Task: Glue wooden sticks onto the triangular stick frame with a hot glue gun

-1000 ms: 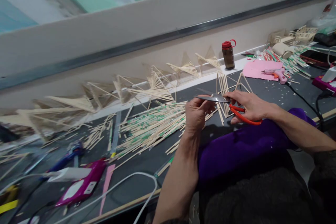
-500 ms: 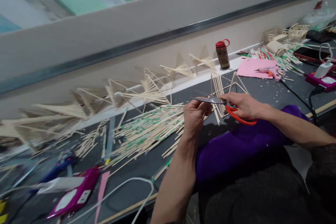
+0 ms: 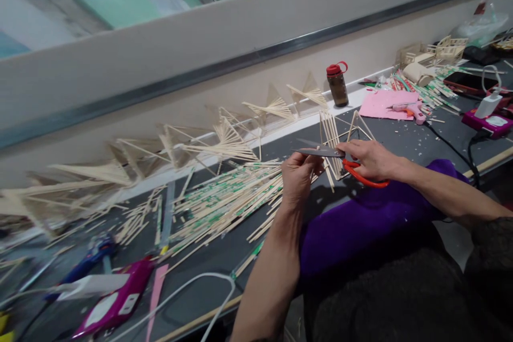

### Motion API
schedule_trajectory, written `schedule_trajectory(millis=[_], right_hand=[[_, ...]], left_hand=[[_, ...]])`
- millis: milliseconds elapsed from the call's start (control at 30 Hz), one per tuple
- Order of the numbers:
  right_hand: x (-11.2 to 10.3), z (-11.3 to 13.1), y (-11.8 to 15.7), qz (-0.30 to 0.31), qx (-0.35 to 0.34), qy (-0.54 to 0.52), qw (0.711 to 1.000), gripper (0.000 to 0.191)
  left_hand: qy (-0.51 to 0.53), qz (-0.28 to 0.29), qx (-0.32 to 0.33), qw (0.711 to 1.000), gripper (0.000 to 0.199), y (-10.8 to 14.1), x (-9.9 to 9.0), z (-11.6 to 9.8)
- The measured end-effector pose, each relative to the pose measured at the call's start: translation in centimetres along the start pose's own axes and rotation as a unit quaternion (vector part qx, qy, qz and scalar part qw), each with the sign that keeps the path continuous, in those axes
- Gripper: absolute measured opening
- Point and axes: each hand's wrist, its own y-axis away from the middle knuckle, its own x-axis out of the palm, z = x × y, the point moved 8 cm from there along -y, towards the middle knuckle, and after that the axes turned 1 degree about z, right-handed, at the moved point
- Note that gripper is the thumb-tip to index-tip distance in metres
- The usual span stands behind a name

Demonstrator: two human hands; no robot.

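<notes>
My right hand [image 3: 372, 161] grips the scissors [image 3: 328, 153], their long axis running leftward from it, blades reaching over my left hand [image 3: 295, 179]; left fingers are curled, but whether they're holding anything, I can't tell

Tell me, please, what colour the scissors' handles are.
The scissors' handles are red-orange, seen best in the head view.

Bright red-orange scissor handles [image 3: 366, 177], deep purple cloth [image 3: 360, 224], pale pink sheet [image 3: 387, 104], green-and-cream patterned wrapped sticks [image 3: 224, 192] (magenta power strip [image 3: 116, 299] too)
</notes>
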Motion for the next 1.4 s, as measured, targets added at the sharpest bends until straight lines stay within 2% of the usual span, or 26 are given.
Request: schedule_trajectory(millis=[200,433,700,900,1133,1400], right_hand=[[0.0,0.1,0.2,-0.026,-0.012,-0.007,1.0,0.046],[0.5,-0.2,0.2,-0.054,-0.02,-0.051,0.997,0.042],[0.6,-0.1,0.3,-0.043,-0.033,-0.095,0.994,0.041],[0.5,0.0,0.3,-0.03,-0.033,-0.097,0.994,0.043],[0.2,0.0,0.6,-0.043,-0.029,-0.075,0.996,0.053],[0.0,0.0,1.0,-0.063,-0.05,-0.055,0.995,0.044]], left_hand=[[-0.008,-0.014,0.019,1.0,0.029,0.4,0.2,-1.0],[-0.115,-0.041,0.063,0.991,0.026,0.9,-0.2,-1.7],[-0.21,-0.05,0.141,0.966,0.012,1.8,0.5,-3.2],[-0.234,-0.045,0.174,0.955,0.013,2.0,0.6,-3.6],[-0.26,-0.03,0.182,0.948,0.025,2.3,1.0,-4.0],[-0.247,-0.018,0.215,0.945,0.029,2.5,1.3,-4.2]])
